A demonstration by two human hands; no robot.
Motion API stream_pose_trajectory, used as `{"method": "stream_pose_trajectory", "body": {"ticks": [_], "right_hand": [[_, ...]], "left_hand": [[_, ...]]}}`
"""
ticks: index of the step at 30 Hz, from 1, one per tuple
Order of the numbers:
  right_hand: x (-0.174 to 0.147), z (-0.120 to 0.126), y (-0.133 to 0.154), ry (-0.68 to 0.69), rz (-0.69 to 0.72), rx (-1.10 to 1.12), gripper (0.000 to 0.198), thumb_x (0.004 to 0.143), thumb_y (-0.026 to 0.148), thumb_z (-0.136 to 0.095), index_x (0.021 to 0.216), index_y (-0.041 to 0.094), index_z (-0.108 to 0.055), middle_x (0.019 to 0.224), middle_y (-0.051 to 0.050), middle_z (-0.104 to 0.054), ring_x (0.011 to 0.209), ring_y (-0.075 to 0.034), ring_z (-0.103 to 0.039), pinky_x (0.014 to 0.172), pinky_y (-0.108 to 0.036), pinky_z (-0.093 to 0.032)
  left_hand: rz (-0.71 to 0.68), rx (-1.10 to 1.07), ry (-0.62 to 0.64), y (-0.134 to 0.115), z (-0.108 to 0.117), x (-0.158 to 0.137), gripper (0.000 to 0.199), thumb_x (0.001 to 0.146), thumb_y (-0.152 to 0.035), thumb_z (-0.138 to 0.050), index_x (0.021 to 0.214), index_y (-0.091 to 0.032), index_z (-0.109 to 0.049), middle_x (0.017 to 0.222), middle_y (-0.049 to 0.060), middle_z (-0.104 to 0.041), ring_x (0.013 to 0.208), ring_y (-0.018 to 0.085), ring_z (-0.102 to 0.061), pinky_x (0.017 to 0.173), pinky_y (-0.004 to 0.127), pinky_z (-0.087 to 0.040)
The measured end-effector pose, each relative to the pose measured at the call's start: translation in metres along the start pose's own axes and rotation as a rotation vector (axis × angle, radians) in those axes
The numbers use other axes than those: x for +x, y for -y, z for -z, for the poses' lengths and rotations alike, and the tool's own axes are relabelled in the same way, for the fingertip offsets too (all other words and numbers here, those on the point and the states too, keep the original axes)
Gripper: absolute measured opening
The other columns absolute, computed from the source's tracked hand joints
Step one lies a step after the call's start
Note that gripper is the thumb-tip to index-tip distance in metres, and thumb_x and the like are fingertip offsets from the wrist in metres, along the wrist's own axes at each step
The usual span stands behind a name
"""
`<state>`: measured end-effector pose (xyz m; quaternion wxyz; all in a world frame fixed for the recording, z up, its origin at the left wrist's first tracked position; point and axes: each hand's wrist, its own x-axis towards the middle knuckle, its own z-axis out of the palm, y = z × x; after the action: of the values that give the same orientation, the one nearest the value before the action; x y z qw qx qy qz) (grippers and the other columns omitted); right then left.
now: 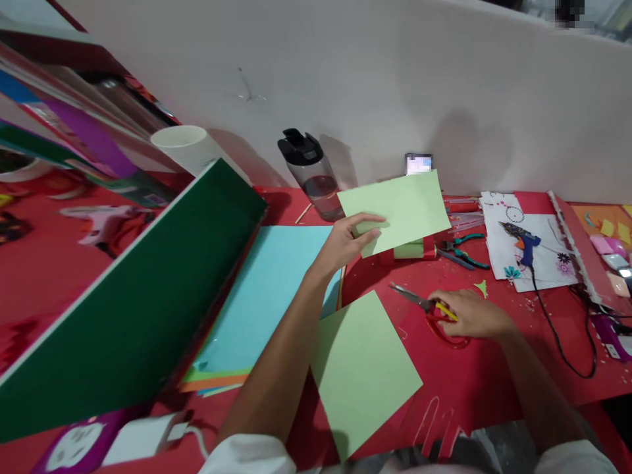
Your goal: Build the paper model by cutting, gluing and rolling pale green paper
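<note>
Raised over the red table, my left hand (351, 236) pinches a pale green sheet of paper (405, 207) by its left end, thumb and fingers closed on it. My right hand (467, 313) is closed around the red and yellow handles of a pair of scissors (419, 301). Their blades point left, away from the paper. A second pale green sheet (368, 375) lies flat below and between my arms. A small green paper scrap (481, 288) is just beyond my right hand.
Left, a dark green board (133, 296) leans beside stacked blue paper (266, 283). A bottle (313, 178) stands by the wall. Pliers (464, 253) lie behind the scissors; a blue glue gun (528, 247) with a trailing cord lies right. A white charger (143, 438) sits front left.
</note>
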<state>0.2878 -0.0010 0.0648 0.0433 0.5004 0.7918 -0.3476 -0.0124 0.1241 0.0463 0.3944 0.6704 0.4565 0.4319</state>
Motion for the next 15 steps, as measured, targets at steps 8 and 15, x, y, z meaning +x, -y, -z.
{"method": "stream_pose_trajectory", "body": {"ticks": [8,15], "right_hand": [[0.013,-0.012,-0.008,-0.167,0.015,0.832,0.089,0.071,0.042,-0.090,0.147,0.030,-0.046,0.112,-0.004,-0.057,0.088,-0.016,-0.058,0.074,-0.028,-0.052],[0.011,-0.014,-0.006,-0.153,0.018,1.006,0.084,0.088,0.063,-0.069,0.159,0.031,-0.036,0.103,-0.004,-0.050,0.077,-0.015,-0.052,0.068,-0.027,-0.050]], "left_hand": [[-0.049,-0.022,-0.121,-0.001,-0.003,0.001,0.049,0.083,-0.056,-0.080,0.115,-0.019,-0.079,0.100,0.005,-0.078,0.072,0.015,-0.061,0.063,0.025,-0.049],[-0.105,0.044,-0.107,-0.003,-0.004,0.000,0.055,0.083,-0.063,-0.078,0.121,-0.022,-0.078,0.122,0.008,-0.077,0.088,0.020,-0.069,0.070,0.027,-0.054]]}}
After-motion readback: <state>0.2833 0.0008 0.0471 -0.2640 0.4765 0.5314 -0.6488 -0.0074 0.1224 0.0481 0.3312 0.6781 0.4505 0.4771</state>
